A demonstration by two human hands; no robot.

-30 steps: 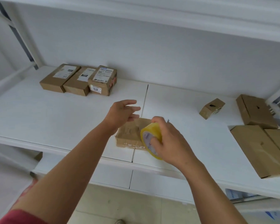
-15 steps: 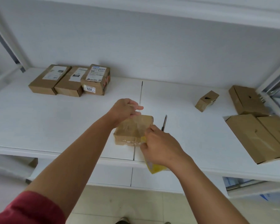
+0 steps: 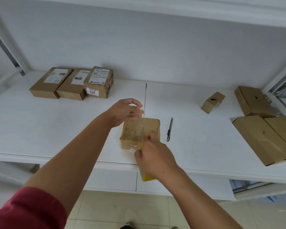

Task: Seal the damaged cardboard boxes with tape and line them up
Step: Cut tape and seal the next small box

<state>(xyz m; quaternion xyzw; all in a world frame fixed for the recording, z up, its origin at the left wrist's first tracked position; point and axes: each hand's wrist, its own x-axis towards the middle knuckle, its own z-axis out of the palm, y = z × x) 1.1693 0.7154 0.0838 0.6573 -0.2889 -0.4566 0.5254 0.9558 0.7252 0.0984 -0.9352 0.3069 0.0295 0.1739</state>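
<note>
The white shelf [image 3: 40,129] fills the middle of the frame and serves as the work surface, with its front edge near the person so the roll can hang below it. At the lower right lie the biggest flat boxes [image 3: 261,139], with another [image 3: 253,101] above them and a small tilted box [image 3: 212,102] to their left, apparently waiting to be taped. At the upper left three labelled boxes [image 3: 73,83] sit side by side, touching, which looks like the finished line. The box being sealed [image 3: 139,129] lies at centre, close to the front edge. The left hand [image 3: 125,111], fingers loosely curled, pinches what seems to be the free end of a clear strip just past the box's far edge, probably to keep it taut. The right hand [image 3: 155,159] grips the yellow tape roll [image 3: 146,176] below the box's near edge, pulling the strip across the top. A dark cutter [image 3: 170,129] rests just right of the box, handy for severing the tape.
</note>
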